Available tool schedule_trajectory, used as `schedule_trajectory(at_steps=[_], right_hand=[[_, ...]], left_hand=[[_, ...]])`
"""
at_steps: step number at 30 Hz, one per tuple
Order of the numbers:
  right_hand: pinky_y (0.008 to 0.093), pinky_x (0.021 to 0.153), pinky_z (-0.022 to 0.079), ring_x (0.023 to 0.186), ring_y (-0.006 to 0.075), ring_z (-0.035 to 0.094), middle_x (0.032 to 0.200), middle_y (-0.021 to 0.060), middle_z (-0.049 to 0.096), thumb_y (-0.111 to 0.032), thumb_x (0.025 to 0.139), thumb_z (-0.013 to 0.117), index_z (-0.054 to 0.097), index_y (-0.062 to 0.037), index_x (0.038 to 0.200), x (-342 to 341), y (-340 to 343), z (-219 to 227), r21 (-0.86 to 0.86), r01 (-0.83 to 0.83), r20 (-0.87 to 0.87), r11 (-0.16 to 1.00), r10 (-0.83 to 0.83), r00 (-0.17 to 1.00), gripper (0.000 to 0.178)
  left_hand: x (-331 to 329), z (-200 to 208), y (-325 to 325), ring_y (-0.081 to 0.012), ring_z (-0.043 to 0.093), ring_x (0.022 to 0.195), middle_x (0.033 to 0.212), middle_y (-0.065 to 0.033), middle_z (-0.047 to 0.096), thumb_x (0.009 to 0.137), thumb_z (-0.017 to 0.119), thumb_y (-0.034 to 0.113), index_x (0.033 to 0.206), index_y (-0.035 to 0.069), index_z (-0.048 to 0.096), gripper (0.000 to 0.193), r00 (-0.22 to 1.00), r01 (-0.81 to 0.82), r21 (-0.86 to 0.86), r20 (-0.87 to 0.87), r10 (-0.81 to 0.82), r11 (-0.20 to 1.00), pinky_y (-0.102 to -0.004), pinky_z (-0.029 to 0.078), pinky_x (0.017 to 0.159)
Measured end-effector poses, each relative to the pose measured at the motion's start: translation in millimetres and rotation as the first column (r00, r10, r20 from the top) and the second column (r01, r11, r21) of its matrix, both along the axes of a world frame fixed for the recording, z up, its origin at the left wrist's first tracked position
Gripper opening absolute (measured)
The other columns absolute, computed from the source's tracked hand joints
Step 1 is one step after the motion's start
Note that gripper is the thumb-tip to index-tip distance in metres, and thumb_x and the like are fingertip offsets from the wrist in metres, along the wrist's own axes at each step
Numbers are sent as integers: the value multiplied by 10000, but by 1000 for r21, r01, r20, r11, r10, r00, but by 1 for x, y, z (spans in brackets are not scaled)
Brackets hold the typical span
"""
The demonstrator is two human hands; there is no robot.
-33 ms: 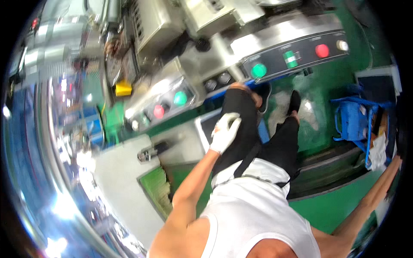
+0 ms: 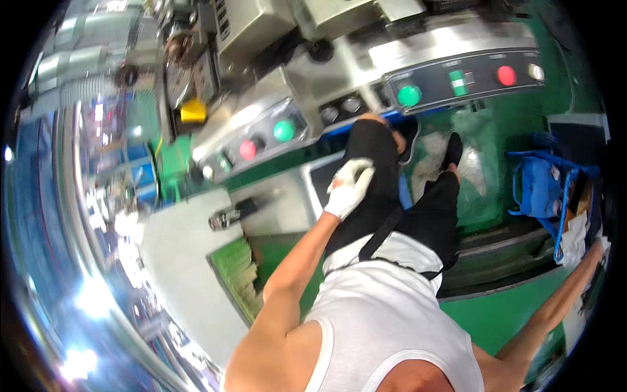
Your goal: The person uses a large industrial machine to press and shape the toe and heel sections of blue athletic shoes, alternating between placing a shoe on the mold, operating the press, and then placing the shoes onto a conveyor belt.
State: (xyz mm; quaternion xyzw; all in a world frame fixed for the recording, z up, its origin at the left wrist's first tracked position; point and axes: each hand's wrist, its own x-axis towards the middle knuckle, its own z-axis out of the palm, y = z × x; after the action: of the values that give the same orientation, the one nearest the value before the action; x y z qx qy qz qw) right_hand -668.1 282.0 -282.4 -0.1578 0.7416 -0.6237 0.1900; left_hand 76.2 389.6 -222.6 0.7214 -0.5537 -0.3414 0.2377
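Ahead and left of the loosely half-curled, apparently empty, white-gloved left grip [image 2: 353, 189], a round green button [image 2: 284, 130] sits, presumably for quick reach; the right grip [image 2: 604, 244] I can't tell.

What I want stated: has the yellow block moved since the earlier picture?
No: the yellow block keeps its place, up and left of the nearer red button.

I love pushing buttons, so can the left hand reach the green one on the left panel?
Probably yes: the gloved left hand is by the black-trousered thigh, the green button lies ahead and to its left, and nothing seems to stand between them. The arm would likely need to stretch forward.
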Motion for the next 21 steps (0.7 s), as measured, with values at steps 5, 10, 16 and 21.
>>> schedule_trajectory(at_steps=[5,10,16,21], right_hand=[[393,1044,553,1259,258,644,1444,151,630,-199,1031,698,543,-1,1510,246,76,-31,174,-375,179,910,346,921,541],[383,1100,528,1295,237,646,1479,139,621,-126,1034,699,547,4,1510,463,82,17,94,-865,137,493,854,502,516],[446,1149,485,1344,364,627,1446,166,658,-106,918,751,649,-46,1407,615,65,91,258,-950,-539,-174,791,-291,504],[531,1135,481,1231,387,647,1249,142,717,-136,877,723,729,-60,1173,666,54,49,445,-759,-675,-476,379,-633,306]], left_hand=[[8,-39,16,-296,749,994,1063,-152,763,976,724,220,1077,31,763,218,997,-65,-167,-53,57,984,-399,578,894],[4,-31,12,-362,716,975,1018,-141,736,966,695,262,1015,92,762,189,996,-77,-243,-52,67,967,-454,567,837],[9,-44,19,-367,724,939,1015,-128,741,980,659,363,1022,140,768,252,1000,-30,-127,2,30,991,-462,570,779],[-9,-147,27,-280,567,1382,1445,-101,646,1028,526,496,1438,152,597,540,978,170,-274,163,-128,947,-415,435,1162]])
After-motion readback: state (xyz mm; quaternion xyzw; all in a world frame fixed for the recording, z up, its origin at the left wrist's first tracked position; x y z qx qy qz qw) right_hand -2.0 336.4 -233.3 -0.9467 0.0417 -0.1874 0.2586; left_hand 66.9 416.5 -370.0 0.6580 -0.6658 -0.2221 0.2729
